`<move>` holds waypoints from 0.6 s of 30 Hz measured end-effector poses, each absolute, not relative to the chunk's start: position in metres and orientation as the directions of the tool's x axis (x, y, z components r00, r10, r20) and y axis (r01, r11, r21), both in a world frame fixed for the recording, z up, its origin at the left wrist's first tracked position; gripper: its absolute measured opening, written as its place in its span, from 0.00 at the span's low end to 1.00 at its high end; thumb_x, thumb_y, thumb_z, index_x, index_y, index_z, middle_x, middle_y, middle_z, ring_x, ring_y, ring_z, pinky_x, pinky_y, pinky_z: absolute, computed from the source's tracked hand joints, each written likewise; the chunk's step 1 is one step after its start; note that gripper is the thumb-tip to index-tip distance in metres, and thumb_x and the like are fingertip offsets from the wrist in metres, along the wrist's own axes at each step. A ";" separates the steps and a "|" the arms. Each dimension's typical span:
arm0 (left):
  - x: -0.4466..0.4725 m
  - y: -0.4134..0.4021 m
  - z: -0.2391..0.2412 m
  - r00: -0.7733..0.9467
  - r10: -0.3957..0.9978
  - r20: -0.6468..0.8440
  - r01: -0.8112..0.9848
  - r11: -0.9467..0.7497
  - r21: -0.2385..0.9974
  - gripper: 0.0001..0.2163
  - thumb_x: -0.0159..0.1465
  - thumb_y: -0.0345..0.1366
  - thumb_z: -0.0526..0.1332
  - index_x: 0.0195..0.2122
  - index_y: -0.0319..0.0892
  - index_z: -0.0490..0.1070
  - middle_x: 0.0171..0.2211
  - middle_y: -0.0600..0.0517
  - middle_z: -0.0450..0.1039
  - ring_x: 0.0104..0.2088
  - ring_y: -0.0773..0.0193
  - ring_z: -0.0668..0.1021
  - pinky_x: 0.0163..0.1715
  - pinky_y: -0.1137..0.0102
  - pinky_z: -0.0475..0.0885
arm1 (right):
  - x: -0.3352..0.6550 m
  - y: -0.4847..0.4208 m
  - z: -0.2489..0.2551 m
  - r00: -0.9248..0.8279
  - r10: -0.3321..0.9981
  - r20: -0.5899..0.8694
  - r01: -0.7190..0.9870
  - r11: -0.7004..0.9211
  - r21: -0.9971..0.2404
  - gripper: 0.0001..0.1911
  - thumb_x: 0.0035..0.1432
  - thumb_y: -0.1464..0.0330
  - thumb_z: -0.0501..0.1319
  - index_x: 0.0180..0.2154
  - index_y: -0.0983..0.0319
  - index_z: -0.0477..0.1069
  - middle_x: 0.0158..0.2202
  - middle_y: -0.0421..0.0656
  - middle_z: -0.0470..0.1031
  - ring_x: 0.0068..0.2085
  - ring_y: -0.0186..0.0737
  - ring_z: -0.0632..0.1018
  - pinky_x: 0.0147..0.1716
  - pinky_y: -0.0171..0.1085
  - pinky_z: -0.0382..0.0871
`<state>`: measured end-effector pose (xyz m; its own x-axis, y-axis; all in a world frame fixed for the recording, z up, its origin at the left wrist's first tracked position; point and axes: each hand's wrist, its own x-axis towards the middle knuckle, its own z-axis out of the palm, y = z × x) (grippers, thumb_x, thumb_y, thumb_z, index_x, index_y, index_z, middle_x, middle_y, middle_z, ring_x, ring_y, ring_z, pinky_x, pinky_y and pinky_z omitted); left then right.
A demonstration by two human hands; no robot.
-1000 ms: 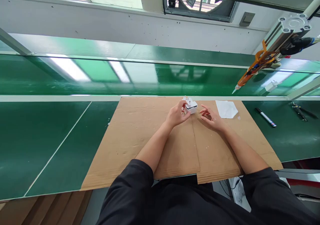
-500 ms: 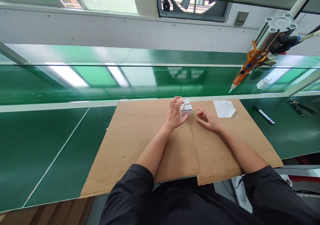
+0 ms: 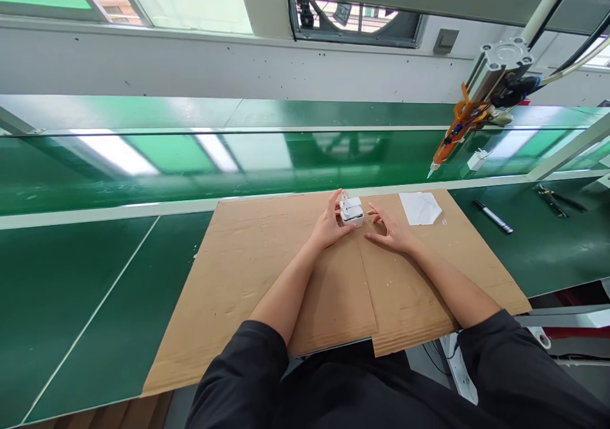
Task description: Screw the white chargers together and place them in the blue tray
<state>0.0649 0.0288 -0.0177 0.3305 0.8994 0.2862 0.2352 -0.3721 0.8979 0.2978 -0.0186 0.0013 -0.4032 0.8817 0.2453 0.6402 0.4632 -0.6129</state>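
Observation:
A small white box-shaped item [image 3: 352,214] sits near the far edge of the cardboard, with a loose-looking white piece tilted on its top. I cannot make out its exact kind. My left hand [image 3: 330,223] grips it from the left, thumb along the near side and fingers behind. Just to the right of it is my right hand [image 3: 391,231], fingers apart and nothing in them, its side low over the cardboard.
The cardboard sheet [image 3: 267,289] covers part of the green bench. A white paper [image 3: 420,208] lies right of my hands, then a marker pen [image 3: 493,217] and dark pliers [image 3: 555,199]. An orange-bodied dispenser [image 3: 450,143] hangs above at the right.
The white piece on top of the item now sits more tilted. My left fingers have shifted lower around it, and my right hand is slightly closer. The whole view has shifted a little.

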 end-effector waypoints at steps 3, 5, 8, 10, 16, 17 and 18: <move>0.067 0.022 -0.012 0.446 0.854 0.269 0.230 -0.399 0.888 0.47 0.51 0.36 0.71 0.67 0.51 0.44 0.55 0.44 0.68 0.48 0.57 0.78 0.52 0.58 0.72 | 0.297 -0.021 0.001 -0.414 0.878 0.241 0.615 0.465 -0.636 0.49 0.56 0.53 0.64 0.69 0.50 0.37 0.64 0.49 0.59 0.55 0.48 0.72 0.57 0.53 0.67; 0.069 0.018 -0.010 0.533 0.800 0.276 0.190 -0.431 0.882 0.46 0.51 0.36 0.70 0.67 0.51 0.44 0.56 0.44 0.69 0.53 0.55 0.76 0.56 0.56 0.69 | 0.296 -0.023 0.002 -0.447 0.859 0.250 0.574 0.490 -0.656 0.51 0.56 0.54 0.64 0.69 0.51 0.34 0.66 0.49 0.56 0.61 0.50 0.67 0.60 0.53 0.63; 0.073 0.016 -0.011 0.604 0.743 0.288 0.136 -0.452 0.882 0.44 0.53 0.37 0.70 0.67 0.51 0.45 0.56 0.44 0.69 0.57 0.54 0.74 0.59 0.55 0.67 | 0.294 -0.024 0.003 -0.474 0.847 0.242 0.521 0.491 -0.698 0.53 0.56 0.55 0.64 0.70 0.53 0.31 0.65 0.49 0.58 0.64 0.50 0.64 0.62 0.51 0.61; 0.075 0.015 -0.013 0.582 0.758 0.296 0.152 -0.459 0.876 0.44 0.53 0.39 0.70 0.67 0.50 0.47 0.57 0.44 0.68 0.59 0.53 0.72 0.60 0.55 0.67 | 0.293 -0.024 0.001 -0.450 0.864 0.228 0.530 0.464 -0.710 0.53 0.55 0.55 0.65 0.70 0.53 0.31 0.64 0.49 0.60 0.63 0.50 0.66 0.61 0.51 0.62; 0.076 0.015 -0.020 0.524 0.798 0.298 0.213 -0.462 0.861 0.41 0.56 0.43 0.68 0.67 0.49 0.47 0.58 0.42 0.68 0.59 0.53 0.71 0.61 0.53 0.65 | 0.296 -0.021 0.000 -0.373 0.890 0.262 0.556 0.440 -0.705 0.56 0.53 0.56 0.66 0.70 0.56 0.32 0.63 0.52 0.62 0.60 0.51 0.69 0.60 0.52 0.63; 0.076 0.015 -0.021 0.532 0.796 0.290 0.217 -0.458 0.862 0.41 0.57 0.43 0.68 0.67 0.49 0.46 0.58 0.42 0.68 0.59 0.53 0.72 0.61 0.53 0.64 | 0.296 -0.022 0.001 -0.374 0.890 0.261 0.554 0.440 -0.706 0.57 0.53 0.56 0.67 0.70 0.56 0.31 0.63 0.52 0.62 0.60 0.52 0.69 0.60 0.52 0.63; 0.076 0.015 -0.021 0.537 0.794 0.284 0.219 -0.457 0.862 0.41 0.57 0.43 0.67 0.67 0.49 0.46 0.57 0.43 0.69 0.58 0.54 0.72 0.61 0.53 0.64 | 0.296 -0.022 0.002 -0.374 0.891 0.257 0.555 0.437 -0.708 0.57 0.53 0.55 0.66 0.70 0.57 0.30 0.63 0.52 0.62 0.61 0.52 0.68 0.60 0.52 0.62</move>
